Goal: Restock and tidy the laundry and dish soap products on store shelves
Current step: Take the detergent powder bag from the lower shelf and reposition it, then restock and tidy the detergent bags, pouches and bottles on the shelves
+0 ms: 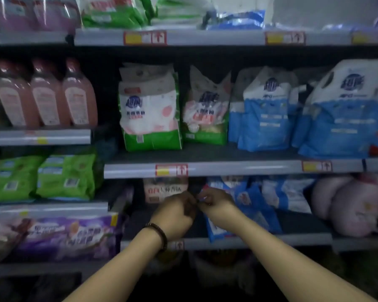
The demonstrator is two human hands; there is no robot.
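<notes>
On the lower shelf [292,239] a blue detergent bag [258,212] leans to the left, its bottom corner hanging over the shelf's front edge. My right hand [216,203] pinches the bag's top left corner. My left hand [175,214], with a dark bead bracelet on its wrist, has its fingers curled and meets the right hand at that same corner; shadow hides whether it grips the bag. Just behind the left hand stands a white and pink bag [164,189].
Pink soft packs [349,205] lie at the right of the same shelf. Above, green and white bags [151,114] and blue and white bags [340,112] stand in a row. Pink bottles [46,97], green packs [68,177] and purple packs [70,234] fill the left bay.
</notes>
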